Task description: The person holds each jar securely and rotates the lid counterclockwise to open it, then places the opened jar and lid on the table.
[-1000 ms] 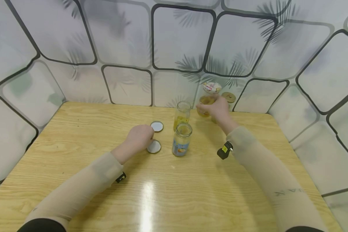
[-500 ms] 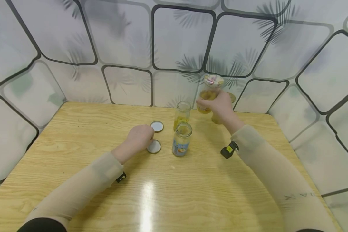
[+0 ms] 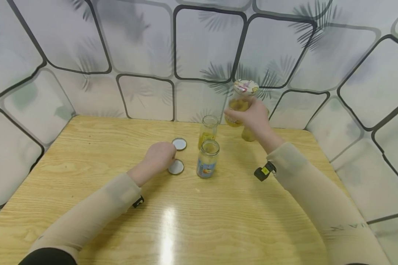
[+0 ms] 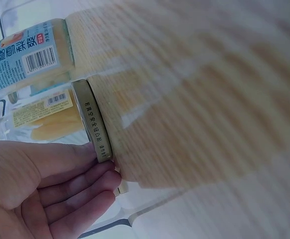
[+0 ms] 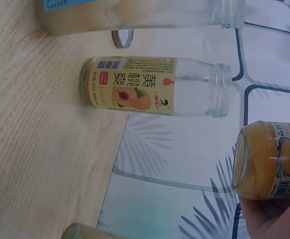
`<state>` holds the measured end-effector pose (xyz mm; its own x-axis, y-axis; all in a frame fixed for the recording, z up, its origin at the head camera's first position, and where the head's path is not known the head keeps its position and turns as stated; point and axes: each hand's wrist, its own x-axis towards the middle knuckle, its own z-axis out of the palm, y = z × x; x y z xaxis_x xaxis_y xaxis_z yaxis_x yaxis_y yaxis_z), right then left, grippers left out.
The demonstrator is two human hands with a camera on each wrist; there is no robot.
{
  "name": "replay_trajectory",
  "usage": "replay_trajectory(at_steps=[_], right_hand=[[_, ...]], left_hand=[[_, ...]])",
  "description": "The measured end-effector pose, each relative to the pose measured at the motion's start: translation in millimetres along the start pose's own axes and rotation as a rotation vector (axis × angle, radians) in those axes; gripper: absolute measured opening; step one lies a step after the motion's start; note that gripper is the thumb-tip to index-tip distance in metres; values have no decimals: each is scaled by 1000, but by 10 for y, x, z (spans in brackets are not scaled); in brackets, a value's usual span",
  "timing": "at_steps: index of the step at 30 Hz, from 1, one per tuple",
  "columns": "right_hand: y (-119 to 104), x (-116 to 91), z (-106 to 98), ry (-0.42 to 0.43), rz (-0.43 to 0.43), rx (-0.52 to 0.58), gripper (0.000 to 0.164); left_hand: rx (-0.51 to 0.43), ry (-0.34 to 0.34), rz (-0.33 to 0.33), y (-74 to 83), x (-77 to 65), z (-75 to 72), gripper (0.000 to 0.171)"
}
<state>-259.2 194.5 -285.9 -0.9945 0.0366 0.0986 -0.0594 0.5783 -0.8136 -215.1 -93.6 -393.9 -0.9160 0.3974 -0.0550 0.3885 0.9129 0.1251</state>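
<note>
My right hand (image 3: 257,116) grips a glass jar of yellow fruit (image 3: 239,105) with a patterned lid, held upright near the back wall. In the right wrist view, the peach picture on its label shows beside my fingers. My left hand (image 3: 159,156) rests low on the table, thumb and fingertips pinching the edge of a metal jar lid (image 4: 92,121). From the head, the nearer lid (image 3: 176,167) and the farther lid (image 3: 179,144) lie white side up beside that hand. Two uncapped jars stand between the hands: a blue-labelled jar (image 3: 206,163) in front, a yellow-labelled jar (image 5: 140,84) behind.
Partly hidden behind my right hand, another jar (image 3: 248,134) stands on the wooden table (image 3: 199,221). A patterned wall (image 3: 146,97) closes off the back and both sides.
My right hand has raised the fruit jar and brought it slightly to the right, in front of the jar behind. The left hand, the lids and the two uncapped jars stay put.
</note>
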Motion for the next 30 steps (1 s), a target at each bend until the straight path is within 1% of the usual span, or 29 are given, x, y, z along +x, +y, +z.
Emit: replay_trajectory(at_steps=[7,11,16,21,26,30], right_hand=[[-81,-50,-11,-14,4,-8,53],[-129,-86,-17,-16,15,-28,57],[-167,-122,-25,-23,-1,-18,59],[-187,-161,-20,-30,-32,5,52],[-226,-220,-19,-28,-76,12,44],[-280,-287,-26,-33,-83,12,41]], left_hand=[[7,16,5,-3,-10,3,39],[1,13,9,-1,-8,3,40],[7,13,3,-7,7,10,38],[21,18,-4,0,19,6,33],[28,29,4,4,15,8,34],[28,34,4,4,15,17,34]])
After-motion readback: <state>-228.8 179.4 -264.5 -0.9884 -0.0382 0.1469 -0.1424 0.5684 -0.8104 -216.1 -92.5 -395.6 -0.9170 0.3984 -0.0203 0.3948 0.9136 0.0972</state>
